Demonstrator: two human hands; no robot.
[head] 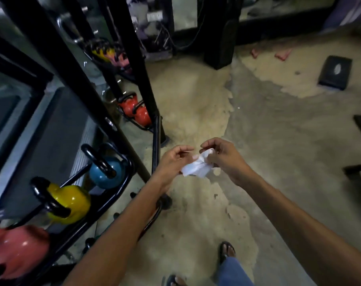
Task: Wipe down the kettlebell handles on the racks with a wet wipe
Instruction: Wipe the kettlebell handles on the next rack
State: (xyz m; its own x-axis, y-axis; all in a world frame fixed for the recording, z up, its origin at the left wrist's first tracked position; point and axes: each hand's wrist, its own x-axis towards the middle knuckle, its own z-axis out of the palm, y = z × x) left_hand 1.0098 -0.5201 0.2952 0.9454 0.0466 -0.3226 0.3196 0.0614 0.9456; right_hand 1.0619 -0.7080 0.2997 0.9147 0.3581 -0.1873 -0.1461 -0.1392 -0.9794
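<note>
A crumpled white wet wipe (pixel 197 167) is held between the left hand (pixel 173 162) and right hand (pixel 223 157). At near left, a blue kettlebell (pixel 105 172), yellow kettlebell (pixel 70 203) and pink kettlebell (pixel 18 248) sit on the black rack (pixel 76 83).

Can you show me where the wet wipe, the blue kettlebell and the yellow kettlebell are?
wet wipe (pixel 196 168): head view, on its crumpled white middle.
blue kettlebell (pixel 105 175): head view, on its round body below the black handle.
yellow kettlebell (pixel 73 201): head view, on its round body, right of the handle.

Both hands, left hand (pixel 171 162) and right hand (pixel 223 156), hold a crumpled white wipe (pixel 197 166) beside the black rack (pixel 121 182) of coloured kettlebells (pixel 69 203).
</note>
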